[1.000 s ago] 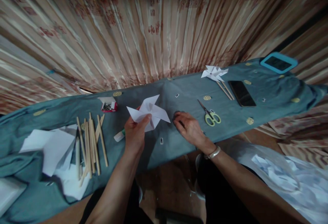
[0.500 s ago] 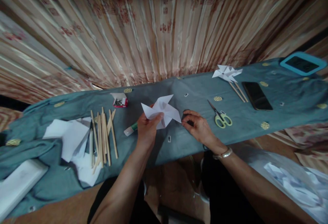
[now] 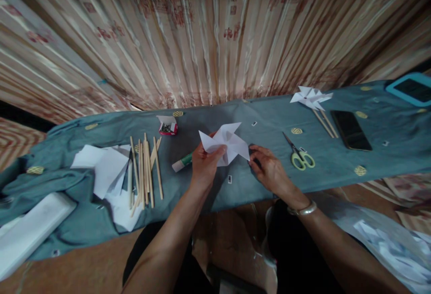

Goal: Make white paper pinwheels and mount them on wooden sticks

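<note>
1. The left hand (image 3: 206, 169) pinches the paper pinwheel (image 3: 226, 141) between thumb and fingers, above the blue cloth (image 3: 336, 168).
2. The right hand (image 3: 271, 173) rests beside it on the cloth with fingers curled together; I cannot tell whether it grips anything.
3. The scissors (image 3: 301, 155) lie near on the right, the wooden sticks (image 3: 145, 172) on the left.

Cloth-covered table (image 3: 390, 159). Left end: loose white sheets (image 3: 104, 173), wooden sticks (image 3: 144, 173) just beside them, white box (image 3: 30, 231) at near-left corner. Far edge: red pin box (image 3: 167, 127). Mid-table: glue stick (image 3: 182, 164). Right half: scissors (image 3: 299, 155), black phone (image 3: 350, 129), finished pinwheels (image 3: 311, 97), teal-cased tablet (image 3: 412, 88) at far-right corner. Striped curtain (image 3: 215, 38) behind.
</note>
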`<control>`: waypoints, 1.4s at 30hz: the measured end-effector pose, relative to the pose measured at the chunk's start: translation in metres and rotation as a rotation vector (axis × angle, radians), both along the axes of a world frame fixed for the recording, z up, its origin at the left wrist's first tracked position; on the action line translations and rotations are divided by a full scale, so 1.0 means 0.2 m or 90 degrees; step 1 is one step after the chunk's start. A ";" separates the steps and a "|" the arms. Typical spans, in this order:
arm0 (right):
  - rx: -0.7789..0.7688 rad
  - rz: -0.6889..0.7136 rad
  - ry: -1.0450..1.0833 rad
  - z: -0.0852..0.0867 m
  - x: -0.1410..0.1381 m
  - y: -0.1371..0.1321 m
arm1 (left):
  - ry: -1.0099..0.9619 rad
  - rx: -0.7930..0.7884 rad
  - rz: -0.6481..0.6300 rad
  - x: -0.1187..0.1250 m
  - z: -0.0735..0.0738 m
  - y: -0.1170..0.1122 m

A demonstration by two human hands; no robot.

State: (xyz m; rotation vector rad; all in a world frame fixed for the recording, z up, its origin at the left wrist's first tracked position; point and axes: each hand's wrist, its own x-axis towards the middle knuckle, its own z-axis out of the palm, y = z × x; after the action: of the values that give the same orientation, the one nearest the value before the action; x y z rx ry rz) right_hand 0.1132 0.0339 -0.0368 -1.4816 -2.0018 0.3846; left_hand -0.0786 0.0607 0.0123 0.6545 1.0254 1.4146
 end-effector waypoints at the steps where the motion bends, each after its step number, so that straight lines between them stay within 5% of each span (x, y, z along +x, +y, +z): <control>1: 0.002 -0.004 -0.007 0.00 0.00 0.00 | -0.001 0.004 -0.003 0.00 0.00 0.00; 8: -0.028 -0.046 0.035 0.01 0.01 0.00 | 0.013 0.024 -0.010 0.00 0.00 -0.01; 13: 0.008 -0.117 0.207 0.21 0.00 -0.02 | 0.074 0.044 -0.029 0.01 -0.02 -0.01; 18: 0.008 -0.049 0.238 0.39 -0.12 -0.09 | 0.161 0.097 -0.051 0.03 -0.05 -0.02; 27: 0.028 -0.026 0.173 0.37 -0.18 -0.08 | 0.227 0.089 -0.056 0.04 -0.01 -0.06; 42: 0.014 -0.027 0.195 0.35 -0.16 -0.06 | 0.254 0.117 -0.074 0.04 -0.04 -0.06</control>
State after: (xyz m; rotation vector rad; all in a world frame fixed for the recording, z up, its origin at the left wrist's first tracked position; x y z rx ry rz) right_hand 0.0821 0.0218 0.0336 -1.3577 -1.7243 0.5351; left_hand -0.0703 0.0484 0.0051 1.1467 1.1508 1.3131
